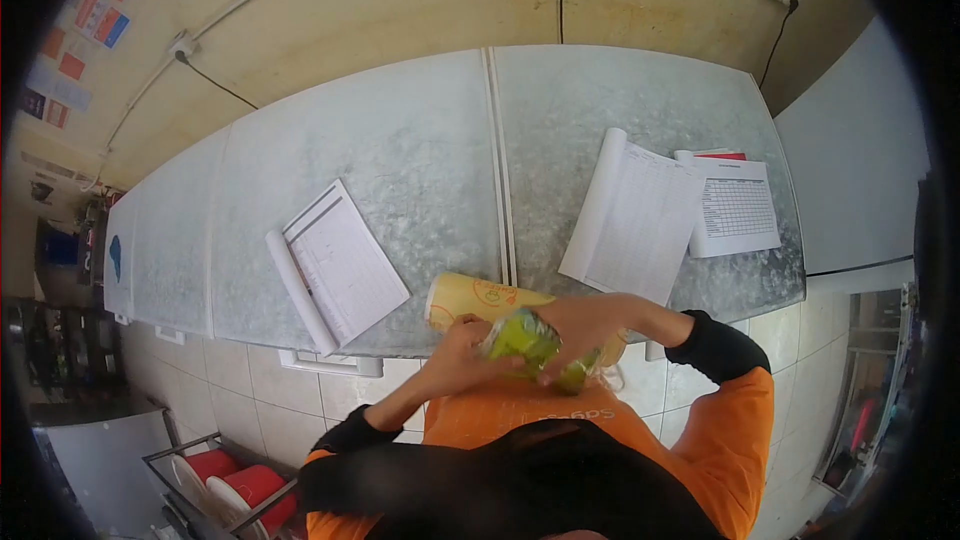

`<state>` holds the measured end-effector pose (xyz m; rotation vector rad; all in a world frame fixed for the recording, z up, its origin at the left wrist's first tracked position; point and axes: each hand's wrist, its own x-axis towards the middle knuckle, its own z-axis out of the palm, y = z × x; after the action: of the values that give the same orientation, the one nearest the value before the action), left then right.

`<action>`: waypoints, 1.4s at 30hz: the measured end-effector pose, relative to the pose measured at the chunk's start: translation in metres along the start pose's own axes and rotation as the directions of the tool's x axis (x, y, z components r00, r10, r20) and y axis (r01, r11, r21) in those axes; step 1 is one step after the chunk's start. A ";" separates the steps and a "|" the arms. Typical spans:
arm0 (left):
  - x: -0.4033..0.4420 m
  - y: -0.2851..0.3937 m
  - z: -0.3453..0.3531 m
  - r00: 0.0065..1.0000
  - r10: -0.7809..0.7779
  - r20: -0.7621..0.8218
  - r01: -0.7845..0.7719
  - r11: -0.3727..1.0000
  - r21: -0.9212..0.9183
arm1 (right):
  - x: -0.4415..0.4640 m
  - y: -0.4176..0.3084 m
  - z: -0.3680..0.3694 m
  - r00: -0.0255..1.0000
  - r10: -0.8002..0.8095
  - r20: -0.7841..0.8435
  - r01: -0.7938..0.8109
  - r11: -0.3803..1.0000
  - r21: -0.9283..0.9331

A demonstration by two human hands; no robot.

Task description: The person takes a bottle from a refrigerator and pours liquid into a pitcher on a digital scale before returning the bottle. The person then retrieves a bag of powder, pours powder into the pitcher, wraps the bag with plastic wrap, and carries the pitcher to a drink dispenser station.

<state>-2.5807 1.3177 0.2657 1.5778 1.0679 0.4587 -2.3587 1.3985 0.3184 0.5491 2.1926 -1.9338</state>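
A green, shiny wrapped bundle point(527, 336) is held between my two hands in front of my orange top, near the table's front edge. My left hand point(470, 358) grips its left side, with the fingers bent around it. My right hand point(575, 332) lies over its right side, fingers curled down onto it. Just behind my hands a yellow roll with red print point(480, 298) lies on its side at the table's edge. What is inside the green wrapping cannot be made out.
The grey metal table point(400, 155) carries an open paper pad point(345, 265) left of the roll, and more sheets point(640, 215) and a printed form point(738, 208) on the right. Red-and-white containers point(255, 488) stand in a rack at the lower left.
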 end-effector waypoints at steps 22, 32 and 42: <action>0.018 -0.083 0.031 0.716 0.380 -0.585 0.055 0.805 0.590 | -0.068 0.118 0.067 0.980 -0.002 -0.200 0.182 0.423 0.888; 0.027 -0.071 0.045 0.349 0.054 -0.935 0.263 0.953 0.153 | -0.049 0.155 0.092 0.971 0.117 -0.210 0.153 0.377 0.913; 0.034 -0.099 0.040 0.338 0.001 -0.941 0.050 0.999 0.019 | -0.081 0.134 0.102 0.962 -0.162 -0.221 0.230 0.040 0.972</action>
<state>-2.5708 1.3197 0.1544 1.2424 1.9875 1.4809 -2.2459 1.2974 0.2095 0.3728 0.4120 -3.4419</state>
